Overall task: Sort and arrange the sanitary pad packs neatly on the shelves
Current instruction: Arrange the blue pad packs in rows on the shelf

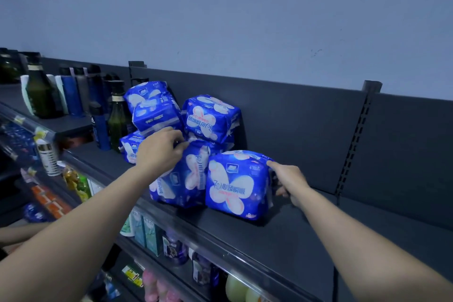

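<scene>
Pad packs (210,117) lie heaped mid-frame on the shelf (306,233); your left hand (159,147) pinches the middle pack (193,174), your right hand (288,179) clasps the front pack (232,186). Straightening seems in hand; next, square both into line

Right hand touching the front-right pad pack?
Touching. Head view: the right hand lays its index finger on the front-right pad pack at the top corner, thumb against its right side, no gap.
</scene>
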Tool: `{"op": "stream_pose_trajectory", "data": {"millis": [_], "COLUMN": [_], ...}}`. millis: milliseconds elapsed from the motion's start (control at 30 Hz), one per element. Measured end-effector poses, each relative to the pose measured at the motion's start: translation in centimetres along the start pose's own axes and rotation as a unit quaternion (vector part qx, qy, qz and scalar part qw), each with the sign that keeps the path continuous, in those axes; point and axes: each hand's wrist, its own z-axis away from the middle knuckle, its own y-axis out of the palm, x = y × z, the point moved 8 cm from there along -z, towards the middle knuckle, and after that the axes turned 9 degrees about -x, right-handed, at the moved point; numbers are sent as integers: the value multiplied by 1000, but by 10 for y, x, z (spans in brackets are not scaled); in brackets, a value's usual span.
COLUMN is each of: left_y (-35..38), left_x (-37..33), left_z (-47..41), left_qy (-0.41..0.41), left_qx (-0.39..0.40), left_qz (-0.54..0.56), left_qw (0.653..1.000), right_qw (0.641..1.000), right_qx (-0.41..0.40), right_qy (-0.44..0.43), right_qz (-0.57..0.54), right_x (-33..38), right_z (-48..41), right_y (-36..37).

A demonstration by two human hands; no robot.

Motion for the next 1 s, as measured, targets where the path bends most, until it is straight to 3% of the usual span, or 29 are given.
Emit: {"op": "stream_pose_trajectory", "data": {"millis": [133,200,267,333,433,533,633,700,800,1000], "left_y": [27,38,42,47,48,47,47,45,49,63], "left_x": [-24,-24,-19,-14,-8,2,10,11,2,-19], "left_z": [-3,-5,-2,6,9,9,1,-5,-10,-16], "left_qy": [45,22,-85,-155,-162,-159,-160,-166,-115,-90], "left_qx": [119,179,237,301,377,433,410,372,334,306], "left_qz": [28,82,228,290,298,279,260,233,135,154], "left_qw": [991,980,940,895,862,842,860,883,926,935], "right_qw": [986,983,985,982,970,961,958,968,967,960], "right_qx": [-83,-98,-38,44,133,126,60,-5,-33,-96], "right_qy": [-84,-126,-164,-180,-196,-235,-243,-233,-242,-252], "right_qz": [121,87,17,-35,-47,69,142,91,69,68], "right_x": [3,7,11,12,10,1,-8,-12,-14,-14], "right_z": [-7,-1,7,18,30,33,31,31,36,45], "right_y": [-21,-27,-22,-19,-15,-11,-19,-33,-42,-63]}}
